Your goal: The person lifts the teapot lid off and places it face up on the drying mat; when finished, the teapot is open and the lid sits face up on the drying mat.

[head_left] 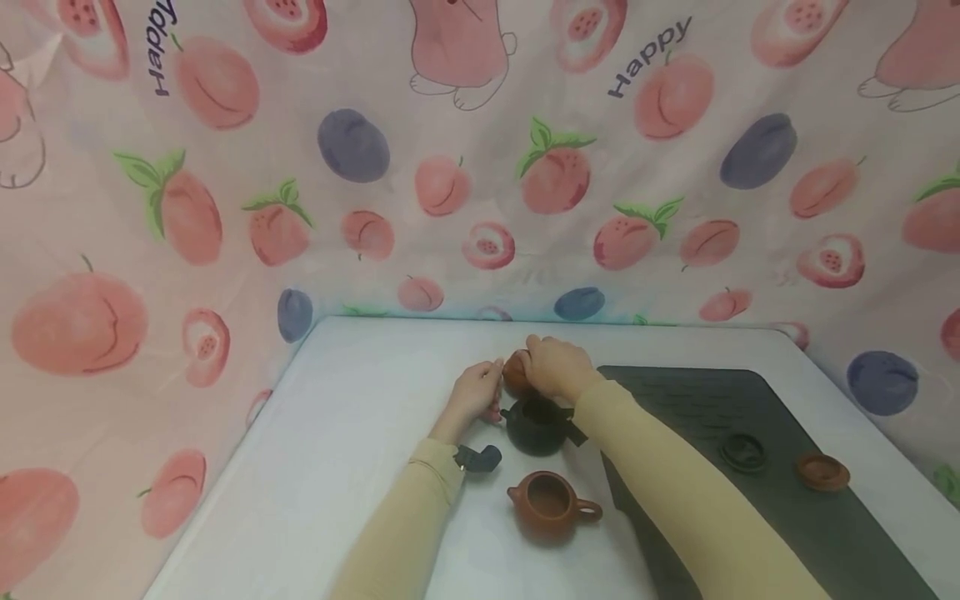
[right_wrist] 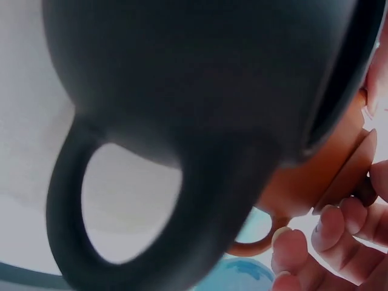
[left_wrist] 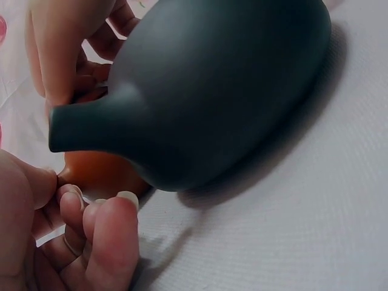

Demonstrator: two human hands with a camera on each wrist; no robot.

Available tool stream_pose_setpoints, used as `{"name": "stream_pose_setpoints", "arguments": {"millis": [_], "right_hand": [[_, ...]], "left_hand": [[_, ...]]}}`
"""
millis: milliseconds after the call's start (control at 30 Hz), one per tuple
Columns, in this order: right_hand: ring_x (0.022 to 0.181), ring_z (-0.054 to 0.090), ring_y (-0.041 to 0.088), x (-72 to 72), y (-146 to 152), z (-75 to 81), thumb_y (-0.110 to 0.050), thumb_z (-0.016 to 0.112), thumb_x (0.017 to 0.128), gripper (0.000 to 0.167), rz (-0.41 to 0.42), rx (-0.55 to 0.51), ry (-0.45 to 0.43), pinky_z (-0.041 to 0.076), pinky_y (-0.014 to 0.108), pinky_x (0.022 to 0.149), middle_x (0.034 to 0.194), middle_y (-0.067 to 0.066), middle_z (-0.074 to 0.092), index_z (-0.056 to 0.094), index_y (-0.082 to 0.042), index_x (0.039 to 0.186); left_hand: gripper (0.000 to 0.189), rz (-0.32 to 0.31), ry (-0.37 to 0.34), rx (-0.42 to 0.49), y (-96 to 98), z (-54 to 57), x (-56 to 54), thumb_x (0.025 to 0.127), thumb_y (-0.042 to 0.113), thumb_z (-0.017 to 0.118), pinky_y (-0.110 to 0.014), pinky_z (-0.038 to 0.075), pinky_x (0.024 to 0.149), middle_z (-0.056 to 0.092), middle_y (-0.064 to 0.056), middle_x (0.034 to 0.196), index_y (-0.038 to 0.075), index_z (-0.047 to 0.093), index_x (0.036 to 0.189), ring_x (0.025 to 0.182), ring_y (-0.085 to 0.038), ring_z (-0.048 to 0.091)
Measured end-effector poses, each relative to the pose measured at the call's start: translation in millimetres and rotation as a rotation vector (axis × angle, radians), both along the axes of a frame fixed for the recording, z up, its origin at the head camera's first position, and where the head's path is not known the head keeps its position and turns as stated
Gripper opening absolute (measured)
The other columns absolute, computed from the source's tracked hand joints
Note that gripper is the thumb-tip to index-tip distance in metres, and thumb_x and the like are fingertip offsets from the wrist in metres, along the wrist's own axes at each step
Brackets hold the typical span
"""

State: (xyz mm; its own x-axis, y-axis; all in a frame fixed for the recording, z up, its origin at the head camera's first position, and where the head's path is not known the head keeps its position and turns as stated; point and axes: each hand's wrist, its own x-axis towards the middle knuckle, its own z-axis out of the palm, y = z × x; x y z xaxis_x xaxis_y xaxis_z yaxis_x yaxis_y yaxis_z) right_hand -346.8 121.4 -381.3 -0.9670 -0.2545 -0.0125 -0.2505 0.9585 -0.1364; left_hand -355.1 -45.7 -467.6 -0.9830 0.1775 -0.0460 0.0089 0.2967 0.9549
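The black teapot [right_wrist: 200,121] hides the brown teapot [head_left: 517,372] both hands' fingers grip.

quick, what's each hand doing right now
left hand: fingertips pinching the small brown teapot.
right hand: gripping the same teapot from above.

Both our arms reach forward, sleeves cream-yellow, forearms converging toward fingertips. Our left hand [head_left: 475,392] sits palm inward, fingers [left_wrist: 115,242] curled, fingertips bunched against thumb tip, pinching lightly. Our right hand [head_left: 553,367] arches knuckles up, just beyond and right of left fingertips, fingers [right_wrist: 330,227] curled downward in a grip. Two hands nearly touching at fingertips. Right forearm crosses diagonally from lower right; left forearm shorter in view, wrist camera strapped below cuff.
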Motion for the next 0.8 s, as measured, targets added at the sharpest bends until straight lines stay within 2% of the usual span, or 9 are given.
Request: {"name": "stream_pose_setpoints", "arguments": {"millis": [267,467,667,800], "right_hand": [[0.099,0.066,0.035,-0.4,2.2,5.4,-0.037,0.036,0.111,0.038,-0.013,0.027,-0.026,0.053,0.054,0.089,0.103,0.013,0.064,0.057,-0.006,0.117],[0.101,0.066,0.035,5.1,6.2,10.3,-0.033,0.036,0.111,0.036,0.029,-0.007,-0.030,0.052,0.053,0.090,0.101,0.013,0.066,0.058,-0.005,0.115],[0.089,0.064,0.029,7.9,12.9,9.8,-0.032,0.035,0.111,0.035,0.057,-0.092,-0.011,0.051,0.049,0.084,0.087,0.007,0.061,0.058,-0.006,0.107],[0.080,0.058,0.027,11.1,16.9,8.9,-0.031,0.035,0.112,0.036,0.087,-0.239,0.008,0.048,0.046,0.079,0.081,0.007,0.057,0.058,-0.006,0.099]], "left_hand": [[0.051,0.013,-0.004,0.002,0.7,1.6,2.2,0.110,0.047,0.044,-0.036,0.057,0.048,0.053,-0.005,0.060,0.006,0.055,0.082,0.046,-0.017,0.056],[0.050,0.022,-0.008,-0.006,-0.3,3.8,4.1,0.110,0.046,0.043,-0.035,0.058,0.049,0.053,-0.004,0.061,0.006,0.054,0.082,0.047,-0.016,0.057],[0.050,0.021,-0.006,-0.008,-0.3,4.7,5.0,0.110,0.046,0.043,-0.034,0.057,0.049,0.053,-0.004,0.062,0.007,0.055,0.082,0.047,-0.016,0.057],[0.050,0.019,-0.003,0.000,0.0,4.7,6.3,0.110,0.045,0.044,-0.034,0.056,0.048,0.053,-0.004,0.062,0.006,0.056,0.083,0.047,-0.017,0.057]]}}
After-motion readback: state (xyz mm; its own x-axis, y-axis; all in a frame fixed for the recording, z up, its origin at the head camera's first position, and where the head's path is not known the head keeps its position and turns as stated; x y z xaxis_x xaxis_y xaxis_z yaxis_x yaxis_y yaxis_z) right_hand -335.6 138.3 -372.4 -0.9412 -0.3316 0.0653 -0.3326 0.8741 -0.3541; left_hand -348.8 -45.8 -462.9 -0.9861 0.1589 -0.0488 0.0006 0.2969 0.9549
